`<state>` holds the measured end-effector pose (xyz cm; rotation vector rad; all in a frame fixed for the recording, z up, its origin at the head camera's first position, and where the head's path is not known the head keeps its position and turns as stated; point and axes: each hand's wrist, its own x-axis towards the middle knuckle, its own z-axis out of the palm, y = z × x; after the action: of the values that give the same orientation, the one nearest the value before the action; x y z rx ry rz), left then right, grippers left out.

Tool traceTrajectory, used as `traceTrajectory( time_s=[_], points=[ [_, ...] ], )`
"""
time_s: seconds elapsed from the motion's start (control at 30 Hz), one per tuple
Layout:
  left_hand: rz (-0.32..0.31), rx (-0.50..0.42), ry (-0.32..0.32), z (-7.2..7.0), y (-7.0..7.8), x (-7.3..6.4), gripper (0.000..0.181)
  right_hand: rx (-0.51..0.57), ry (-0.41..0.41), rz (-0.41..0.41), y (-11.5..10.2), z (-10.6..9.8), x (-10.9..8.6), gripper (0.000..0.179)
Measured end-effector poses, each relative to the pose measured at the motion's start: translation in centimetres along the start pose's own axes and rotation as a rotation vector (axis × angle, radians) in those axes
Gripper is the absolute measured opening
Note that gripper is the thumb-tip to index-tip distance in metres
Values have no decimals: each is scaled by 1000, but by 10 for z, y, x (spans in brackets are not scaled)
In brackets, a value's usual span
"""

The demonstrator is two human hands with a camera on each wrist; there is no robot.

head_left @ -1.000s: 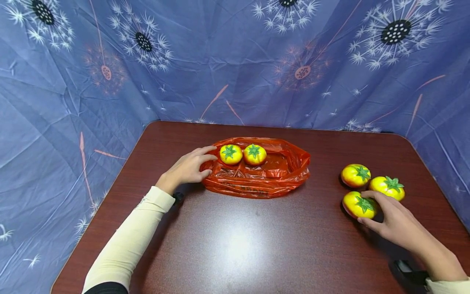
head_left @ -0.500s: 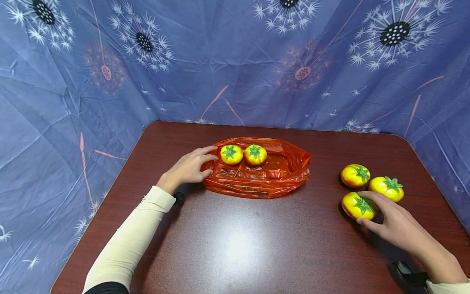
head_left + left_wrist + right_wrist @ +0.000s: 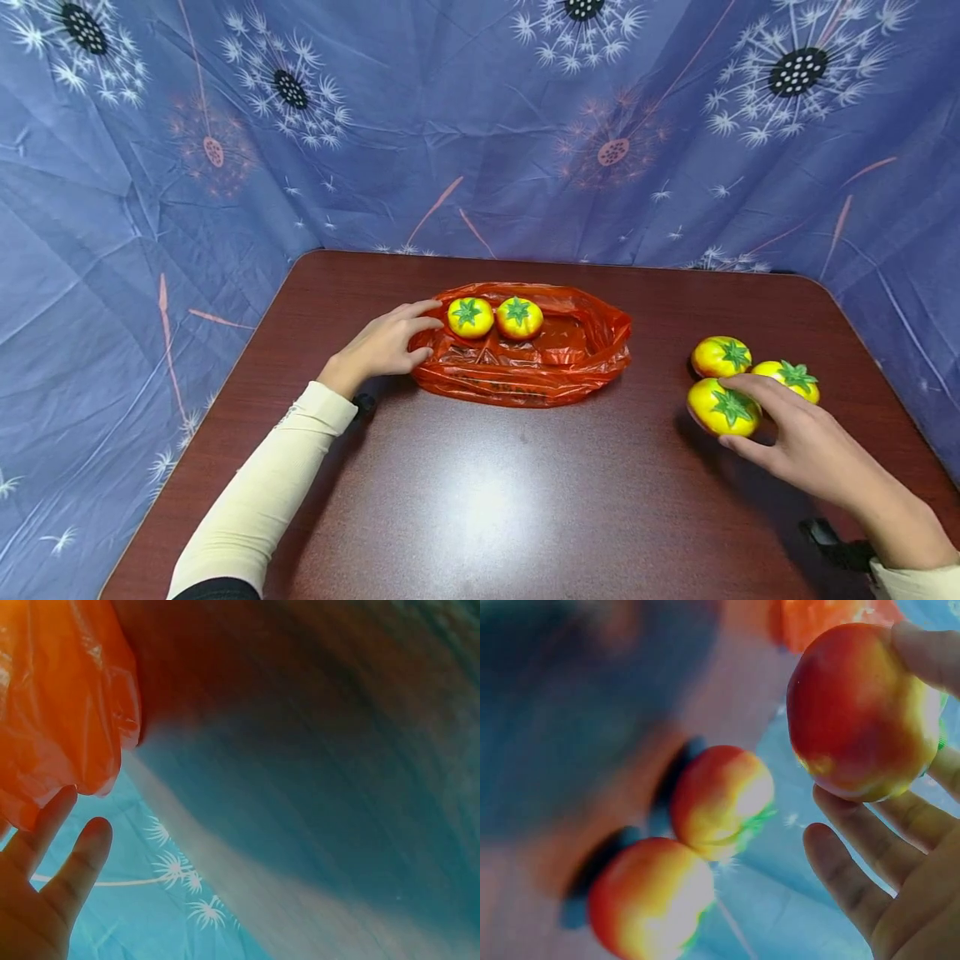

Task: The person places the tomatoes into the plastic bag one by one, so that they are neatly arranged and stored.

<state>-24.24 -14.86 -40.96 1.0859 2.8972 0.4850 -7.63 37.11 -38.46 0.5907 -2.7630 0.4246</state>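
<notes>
My right hand (image 3: 802,437) grips a yellow-and-red tomato (image 3: 712,407) with a green star-shaped calyx. In the right wrist view the held tomato (image 3: 859,712) is up off the table, thumb on one side and fingers on the other. Just behind it sit two similar tomatoes, one on the left (image 3: 716,357) and one on the right (image 3: 780,377). My left hand (image 3: 386,340) rests at the left rim of a red plastic bag (image 3: 517,390), fingers extended and spread. Inside the bag are two more tomatoes, a left one (image 3: 470,317) and a right one (image 3: 519,318).
The bag lies spread with its mouth up on a brown wooden table (image 3: 570,483). A blue dandelion-print cloth (image 3: 465,125) hangs behind the table and along its sides. Table surface lies between the bag and the tomatoes on the right.
My right hand has raised the front tomato off the table and shifted it slightly left and away from me. The left hand and the bag keep their places.
</notes>
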Motion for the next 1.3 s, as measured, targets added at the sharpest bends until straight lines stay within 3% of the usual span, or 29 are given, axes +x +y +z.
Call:
traceTrajectory(
  time_s=[0.17, 0.4, 0.53, 0.67, 1.0, 1.3],
  points=[
    [-1, -2, -5, 1, 1, 1, 44, -27, -8, -63, -10, -14, 16, 81],
    [5, -1, 2, 0, 3, 1, 44, -59, 40, -85, -20, -25, 25, 86],
    [3, 1, -4, 0, 3, 0, 44, 4, 106, -162, -25, -28, 29, 70],
    [-4, -4, -5, 0, 3, -1, 45, 70, 163, -255, -36, -31, 38, 73],
    [-4, -7, 5, 0, 3, -2, 44, 58, 155, -473, -62, -37, 70, 63],
    [1, -5, 9, -1, 4, -2, 44, 39, 123, -537, -75, -37, 89, 56]
  ],
)
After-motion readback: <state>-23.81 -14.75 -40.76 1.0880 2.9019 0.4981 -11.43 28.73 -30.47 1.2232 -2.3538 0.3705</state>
